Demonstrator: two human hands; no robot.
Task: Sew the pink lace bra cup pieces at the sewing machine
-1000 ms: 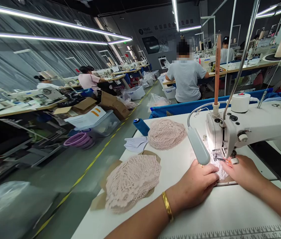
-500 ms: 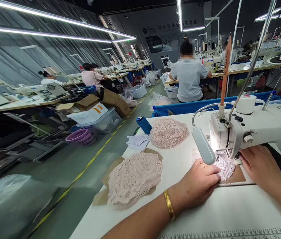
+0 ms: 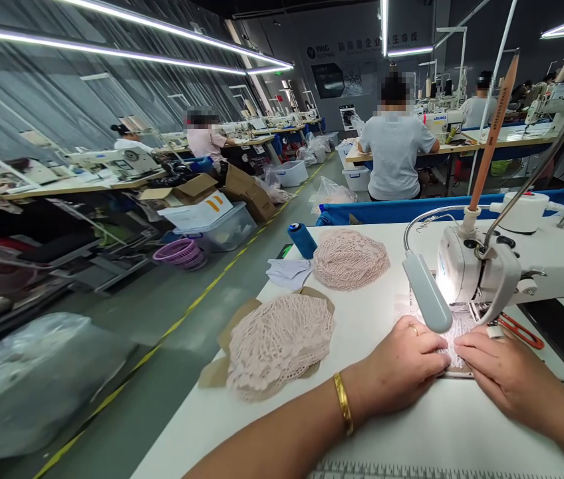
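Note:
A piece of white lace (image 3: 457,326) lies under the presser foot of the white sewing machine (image 3: 461,263), lit by the machine's lamp. My left hand (image 3: 396,366), with a gold ring and bracelet, grips the lace's left edge between closed fingers. Across from it, my right hand (image 3: 504,369) has its fingers together on the right edge, thumb side hidden. The fingertips of both hands nearly meet in front of the needle area. A grey plate (image 3: 426,293) on the machine head covers part of the lace. Just behind my right hand are orange-handled thread snips (image 3: 521,331).
Two stacks of beige lace pieces, a nearer one (image 3: 282,339) and a farther one (image 3: 352,259), lie left of the machine. Beside them are a blue thread spool (image 3: 302,241) and a white mask (image 3: 288,273). A ruler (image 3: 392,469) runs along the front edge. A co-worker (image 3: 394,146) sits ahead.
My right hand has come from beside the machine head forward and left onto the lace, uncovering the orange snips. My left hand stays on the lace. The view has shifted slightly left.

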